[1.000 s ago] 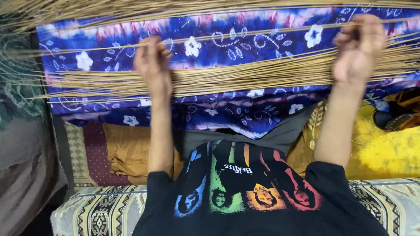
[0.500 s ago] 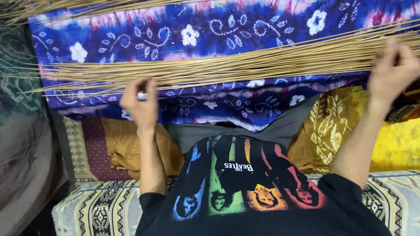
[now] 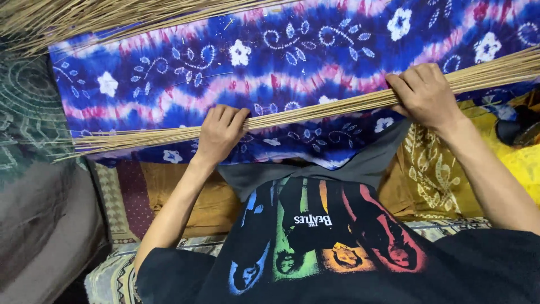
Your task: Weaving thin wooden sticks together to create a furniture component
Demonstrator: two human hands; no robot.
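A long bundle of thin tan sticks [image 3: 315, 111] lies slanted across a blue and pink flowered cloth [image 3: 292, 62]. My left hand [image 3: 219, 133] is closed around the bundle near its left part. My right hand [image 3: 426, 94] grips the same bundle further right, where it rises toward the frame's edge. The loose stick tips fan out at the left [image 3: 90, 146]. My black printed shirt [image 3: 320, 242] fills the lower middle.
More loose tan sticks [image 3: 84, 17] lie along the top left. A mustard cloth [image 3: 202, 197] and a yellow patterned cloth [image 3: 439, 174] sit under the blue one. A dark green patterned fabric [image 3: 28, 112] is at left; a dark object [image 3: 514, 129] at right.
The sticks, spread wide a second ago, are now gathered into one tight bundle. Both hands came closer to me and closed around it.
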